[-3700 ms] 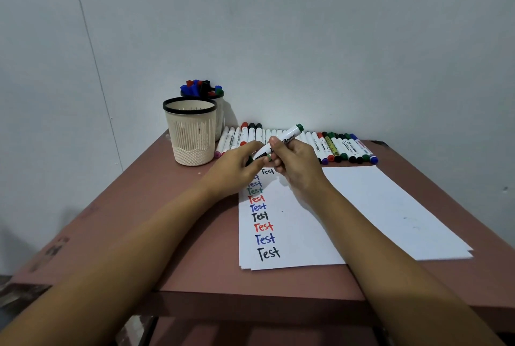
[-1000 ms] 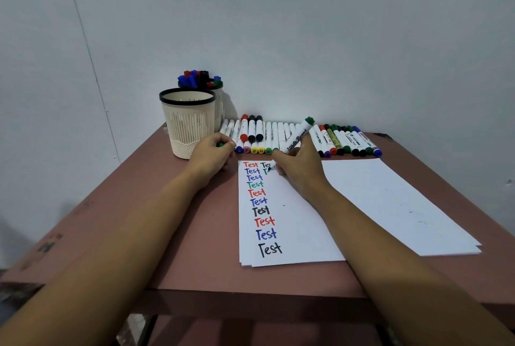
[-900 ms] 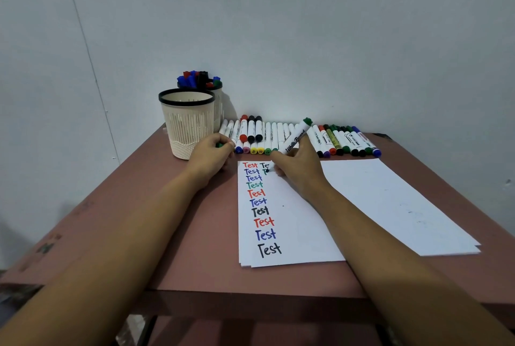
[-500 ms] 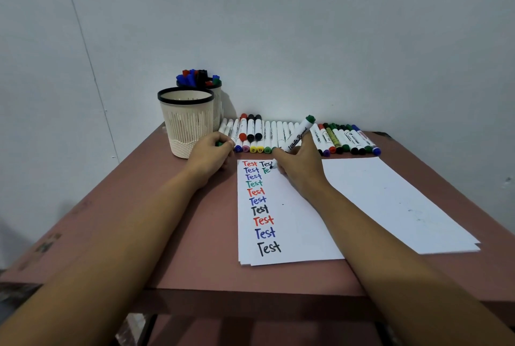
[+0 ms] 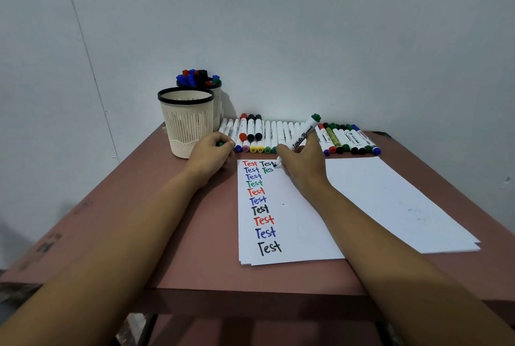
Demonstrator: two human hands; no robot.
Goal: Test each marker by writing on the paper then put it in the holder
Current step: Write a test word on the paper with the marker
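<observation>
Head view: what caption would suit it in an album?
Right hand writes in green on the paper with a marker; left hand grips its green cap.

A reddish-brown table (image 5: 178, 234) stands pushed into a corner of pale grey wall (image 5: 306, 25). A thin seam (image 5: 83, 39) runs slantwise down the wall on the left, to about the table's far left corner. Dark scuffs (image 5: 47, 245) mark the tabletop near its left edge. Under the front edge, part of a dark frame (image 5: 150, 329) shows.
</observation>
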